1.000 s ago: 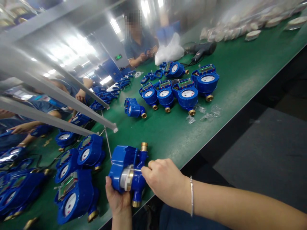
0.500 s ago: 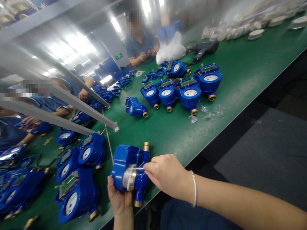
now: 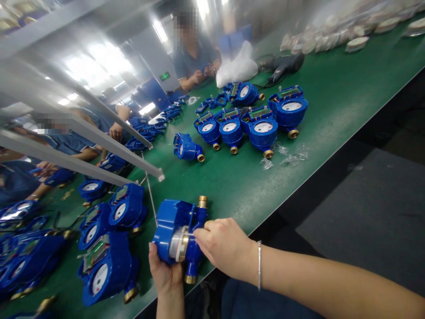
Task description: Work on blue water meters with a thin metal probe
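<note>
Head view: left hand (image 3: 165, 274) cups a blue water meter (image 3: 179, 235) from below at the green table (image 3: 239, 186) edge; right hand (image 3: 223, 246) pinches its metal fitting (image 3: 179, 246).

The blue water meter (image 3: 177, 235) in my grip lies on its side above the table's near edge, brass ends showing.

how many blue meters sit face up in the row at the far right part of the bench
4, side by side: meter one, meter two, meter three, meter four. A fifth sits behind the row, and one lies tipped over, left of it.
</note>
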`<state>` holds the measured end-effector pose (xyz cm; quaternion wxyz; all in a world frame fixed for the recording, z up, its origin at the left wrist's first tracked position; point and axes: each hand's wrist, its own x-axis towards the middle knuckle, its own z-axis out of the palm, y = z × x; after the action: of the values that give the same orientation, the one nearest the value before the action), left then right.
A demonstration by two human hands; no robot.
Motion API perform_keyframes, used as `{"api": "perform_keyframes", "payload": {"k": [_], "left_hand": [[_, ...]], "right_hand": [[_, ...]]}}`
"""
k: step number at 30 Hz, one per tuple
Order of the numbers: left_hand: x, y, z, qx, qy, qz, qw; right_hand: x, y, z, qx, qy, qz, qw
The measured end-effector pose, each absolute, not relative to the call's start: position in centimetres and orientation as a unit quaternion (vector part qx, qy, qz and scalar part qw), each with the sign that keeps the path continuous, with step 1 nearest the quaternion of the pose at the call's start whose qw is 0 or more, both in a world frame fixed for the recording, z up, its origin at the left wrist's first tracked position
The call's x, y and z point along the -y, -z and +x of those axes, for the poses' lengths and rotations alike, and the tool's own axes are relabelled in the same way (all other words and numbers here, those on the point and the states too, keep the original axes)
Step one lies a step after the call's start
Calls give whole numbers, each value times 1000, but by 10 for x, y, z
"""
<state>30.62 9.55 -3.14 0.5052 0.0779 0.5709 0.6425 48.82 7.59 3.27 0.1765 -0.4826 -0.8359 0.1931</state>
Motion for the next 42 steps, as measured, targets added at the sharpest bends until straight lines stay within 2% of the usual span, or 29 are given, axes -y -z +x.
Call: {"api": "perform_keyframes", "payload": {"k": [15,26,32,42], "left_hand": [[-93,38,301,-560,-662,80,492],[-96,30,308,-567,-662,69,485],[-95,35,305,-553,-674,90,481],[-96,37,304,-553,-667,100,489]], "right_hand": [[-65,-45,491,846,-135,-486,170],[-72,-14,484,814,-213,-498,209],[-59,-28,504,819,-179,-517,173],[-71,-37,492,836,-177,-492,169]]}}
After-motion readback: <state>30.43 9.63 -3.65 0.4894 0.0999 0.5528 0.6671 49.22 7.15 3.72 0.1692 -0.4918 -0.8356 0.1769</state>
